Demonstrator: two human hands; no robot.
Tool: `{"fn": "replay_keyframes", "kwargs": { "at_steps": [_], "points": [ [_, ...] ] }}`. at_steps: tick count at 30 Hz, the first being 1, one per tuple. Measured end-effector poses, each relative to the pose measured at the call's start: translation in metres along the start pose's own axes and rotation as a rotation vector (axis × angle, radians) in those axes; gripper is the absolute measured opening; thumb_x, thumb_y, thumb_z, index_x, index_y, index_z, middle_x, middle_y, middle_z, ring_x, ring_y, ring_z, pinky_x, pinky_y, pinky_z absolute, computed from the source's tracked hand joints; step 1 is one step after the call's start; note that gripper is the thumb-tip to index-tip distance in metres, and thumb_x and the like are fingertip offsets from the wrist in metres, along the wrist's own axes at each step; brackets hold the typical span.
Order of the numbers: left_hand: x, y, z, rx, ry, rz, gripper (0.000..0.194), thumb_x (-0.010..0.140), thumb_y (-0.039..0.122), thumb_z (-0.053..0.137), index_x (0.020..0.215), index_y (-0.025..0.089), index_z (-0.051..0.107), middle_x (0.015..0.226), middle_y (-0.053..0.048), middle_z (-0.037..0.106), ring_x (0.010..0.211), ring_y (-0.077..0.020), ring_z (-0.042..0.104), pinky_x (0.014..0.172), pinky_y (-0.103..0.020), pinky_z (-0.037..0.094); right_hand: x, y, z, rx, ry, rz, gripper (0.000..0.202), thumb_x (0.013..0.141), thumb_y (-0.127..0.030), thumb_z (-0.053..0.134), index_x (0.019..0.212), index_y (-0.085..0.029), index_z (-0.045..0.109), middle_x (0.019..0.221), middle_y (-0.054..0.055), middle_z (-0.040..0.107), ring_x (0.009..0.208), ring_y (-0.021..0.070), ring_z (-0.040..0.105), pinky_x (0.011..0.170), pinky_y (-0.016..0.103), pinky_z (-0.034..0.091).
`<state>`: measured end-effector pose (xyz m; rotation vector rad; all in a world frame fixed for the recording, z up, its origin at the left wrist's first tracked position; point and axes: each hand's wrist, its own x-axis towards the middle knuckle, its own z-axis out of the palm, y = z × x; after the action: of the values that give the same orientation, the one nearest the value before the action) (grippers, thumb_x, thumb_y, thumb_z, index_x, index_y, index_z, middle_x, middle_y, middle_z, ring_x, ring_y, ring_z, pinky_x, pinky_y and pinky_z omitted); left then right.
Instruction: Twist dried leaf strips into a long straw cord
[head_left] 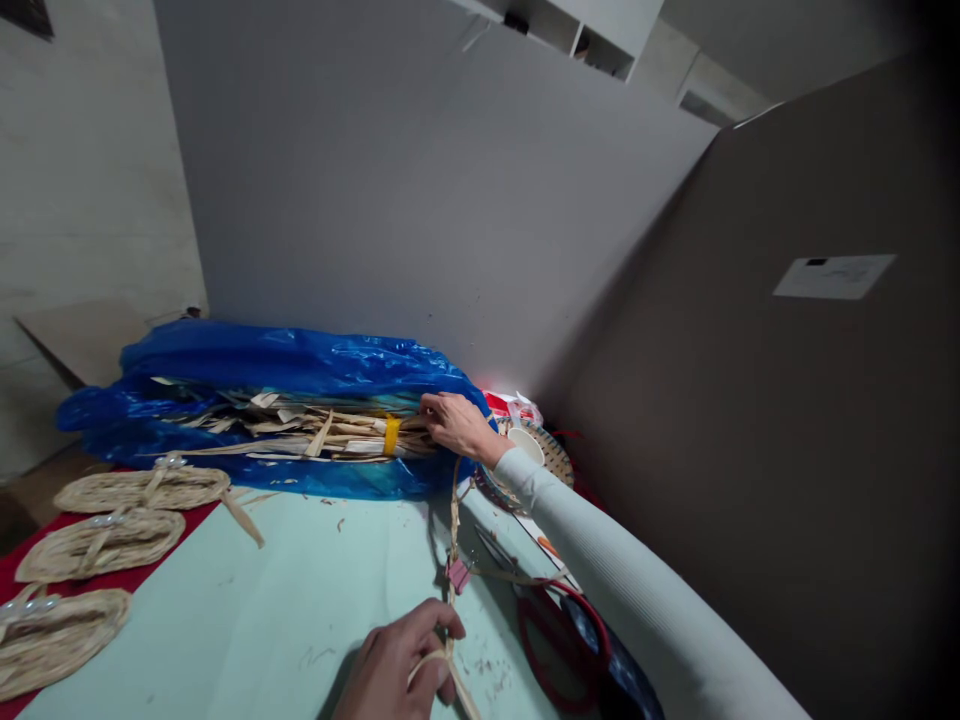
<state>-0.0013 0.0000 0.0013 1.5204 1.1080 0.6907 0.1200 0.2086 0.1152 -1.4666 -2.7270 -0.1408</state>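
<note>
My left hand is at the bottom middle, its thumb and fingers closed on a straw braid. The braid runs up from the fingers, and a pink binder clip grips it. My right hand, in a pale sleeve, reaches to the right end of a bundle of dried straw strips, with its fingers curled on the strips. Yellow tape binds that bundle. It lies inside an open blue plastic bag. My right fingertips are partly hidden among the strips.
Red-handled scissors lie below my right forearm. Behind the right wrist is a woven basket with a white cup. Several woven straw sandals lie on red cloth at left. Grey panels stand behind and at right.
</note>
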Motion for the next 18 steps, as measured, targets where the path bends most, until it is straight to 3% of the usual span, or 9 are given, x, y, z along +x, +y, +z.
{"fn": "replay_keyframes", "kwargs": {
  "at_steps": [6,12,18],
  "points": [
    [0.0,0.0,0.0,0.02,-0.002,-0.002,0.027,0.08,0.018,0.049,0.102,0.021,0.065,0.074,0.0,0.075,0.075,-0.0185,0.07,0.078,-0.025,0.053,-0.001,0.002,-0.001,-0.049,0.053,0.024,0.035,0.101,-0.034,0.065,0.131,-0.017,0.061,0.128,0.01,0.065,0.107,0.0243,0.068,0.089,0.044,0.059],
    [0.0,-0.001,0.001,0.0,0.009,-0.006,0.025,0.08,0.018,0.05,0.1,0.023,0.064,0.07,0.002,0.073,0.074,-0.0178,0.071,0.076,-0.023,0.053,-0.01,0.002,-0.007,-0.145,-0.003,-0.092,0.032,0.101,-0.034,0.065,0.128,-0.018,0.064,0.129,0.01,0.065,0.109,0.0245,0.067,0.093,0.045,0.058],
    [0.001,-0.003,0.002,-0.009,0.009,0.001,0.027,0.078,0.018,0.049,0.101,0.022,0.065,0.073,0.001,0.074,0.075,-0.0192,0.071,0.077,-0.026,0.052,-0.019,0.015,-0.026,-0.189,-0.007,-0.053,0.029,0.101,-0.033,0.065,0.125,-0.017,0.066,0.13,0.011,0.065,0.113,0.0255,0.066,0.097,0.048,0.056]
  ]
}}
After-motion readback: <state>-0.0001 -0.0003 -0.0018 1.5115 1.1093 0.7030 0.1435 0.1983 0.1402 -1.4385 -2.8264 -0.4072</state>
